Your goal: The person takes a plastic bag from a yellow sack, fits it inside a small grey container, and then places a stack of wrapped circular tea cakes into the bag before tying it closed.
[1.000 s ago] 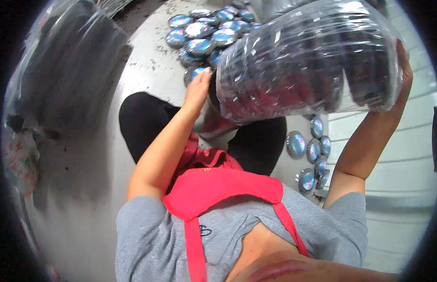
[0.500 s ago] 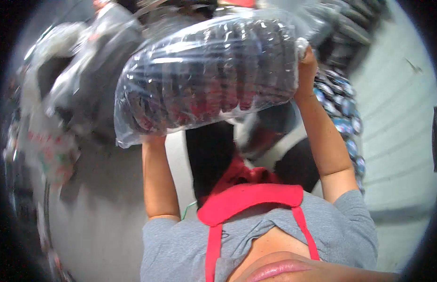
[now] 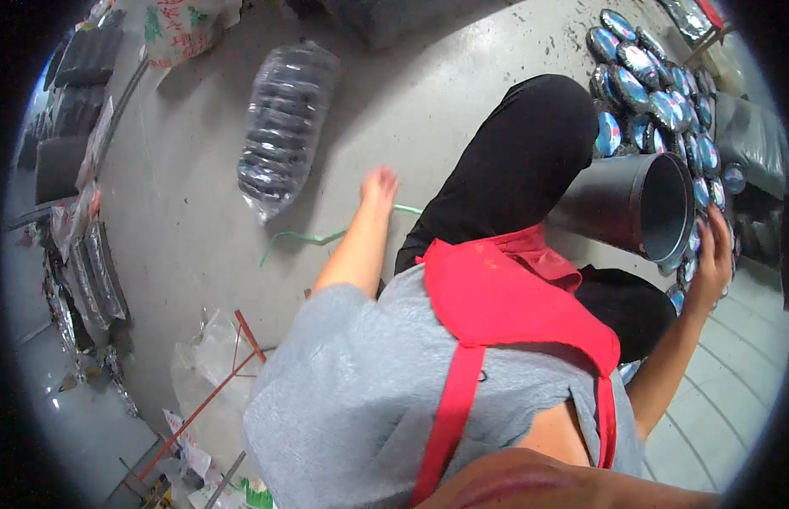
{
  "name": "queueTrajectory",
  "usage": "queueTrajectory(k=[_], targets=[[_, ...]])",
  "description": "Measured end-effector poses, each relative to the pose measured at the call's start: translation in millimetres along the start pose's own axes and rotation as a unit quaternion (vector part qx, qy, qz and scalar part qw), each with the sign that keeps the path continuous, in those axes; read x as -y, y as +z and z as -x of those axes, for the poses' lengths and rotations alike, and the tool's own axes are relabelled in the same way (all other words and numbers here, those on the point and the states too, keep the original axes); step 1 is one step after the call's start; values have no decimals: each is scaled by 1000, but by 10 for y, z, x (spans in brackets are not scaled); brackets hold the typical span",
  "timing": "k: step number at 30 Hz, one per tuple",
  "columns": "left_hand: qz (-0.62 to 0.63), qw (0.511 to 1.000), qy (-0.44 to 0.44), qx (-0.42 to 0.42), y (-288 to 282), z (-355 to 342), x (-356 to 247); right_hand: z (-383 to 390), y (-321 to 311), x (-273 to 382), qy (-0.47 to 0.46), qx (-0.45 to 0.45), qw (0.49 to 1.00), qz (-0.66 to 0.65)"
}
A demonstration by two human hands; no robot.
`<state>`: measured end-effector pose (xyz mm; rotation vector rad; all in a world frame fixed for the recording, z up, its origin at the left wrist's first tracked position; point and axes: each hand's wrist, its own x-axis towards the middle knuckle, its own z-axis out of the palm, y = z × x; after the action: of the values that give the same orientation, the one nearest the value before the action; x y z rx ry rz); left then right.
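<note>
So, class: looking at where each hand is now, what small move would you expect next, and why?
Probably the right hand picks one shiny disc from the pile: its fingers already rest on the discs beside the black tube. The left hand is spread open over the green strap, holding nothing.

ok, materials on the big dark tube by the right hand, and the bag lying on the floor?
Tube: looks like dark grey plastic pipe, matte with a soft sheen, thin even wall at the open end; coated metal can't be ruled out. Bag: clear thin plastic film, glossy and crinkled, dark stacked rings showing through. Right hand rests at the tube's rim.
</note>
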<state>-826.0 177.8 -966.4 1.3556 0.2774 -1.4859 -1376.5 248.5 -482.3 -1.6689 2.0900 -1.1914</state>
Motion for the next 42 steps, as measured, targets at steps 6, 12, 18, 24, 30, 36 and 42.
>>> queueTrajectory(k=[6,12,18,24,30,36,42], targets=[[-332,887,227,226,2779,771,-1096,1303,-642,-551,224,-288,931,12],[-579,485,173,632,5084,2621,-459,5069,174,-2209,716,11,697,-36],[-737,309,179,573,5625,3592,744,6051,2435,-996,618,207,757,-41],[-773,151,324,524,6401,3014,2129,5579,2658,-653,724,241,597,-248],[-764,116,430,466,6957,2936,2618,5542,2055,-1382,743,287,423,-433],[-778,16,501,378,7482,2864,2830,5506,2418,-2012,660,205,277,-667],[-756,21,497,426,7599,2843,2846,4520,2768,-1795,686,211,383,-582]])
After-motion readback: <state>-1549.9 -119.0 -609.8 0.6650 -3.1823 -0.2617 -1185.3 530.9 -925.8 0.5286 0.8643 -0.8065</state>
